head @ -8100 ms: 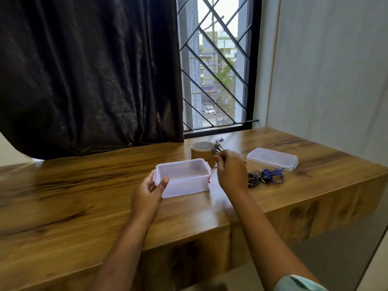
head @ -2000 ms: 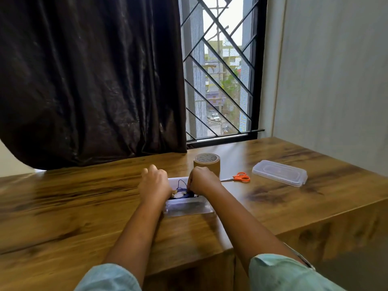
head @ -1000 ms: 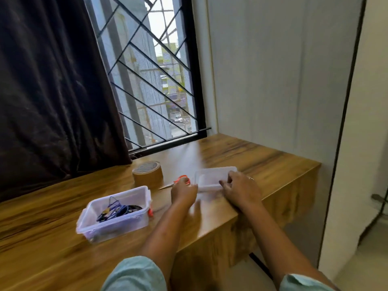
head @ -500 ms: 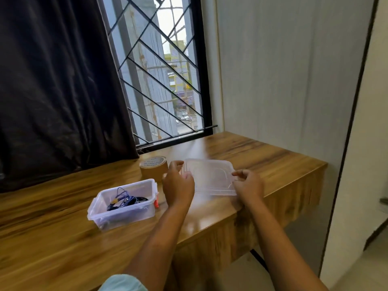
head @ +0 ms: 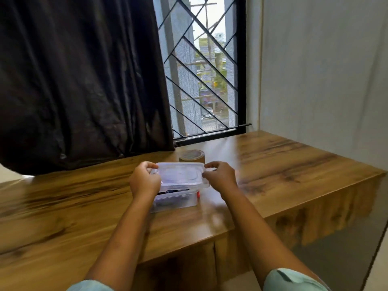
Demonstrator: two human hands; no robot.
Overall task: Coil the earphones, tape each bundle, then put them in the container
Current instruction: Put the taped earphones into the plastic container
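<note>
Above the container (head: 176, 199), both hands pinch the lid (head: 180, 173) by its ends.

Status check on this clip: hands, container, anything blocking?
Left hand and right hand both grip the lid, held over the container. Earphones inside, lid not seated. Tape roll behind, out of the way.

A clear plastic container (head: 178, 201) stands on the desk (head: 294, 164), with dark and blue earphones (head: 175, 191) lying inside (too blurred to tell the bundles apart). Its clear lid (head: 180, 174) is just over the open top, pinched at either short end by the left hand (head: 144, 181) and right hand (head: 220, 176). A brown tape roll (head: 192, 156) lies flat just behind.
</note>
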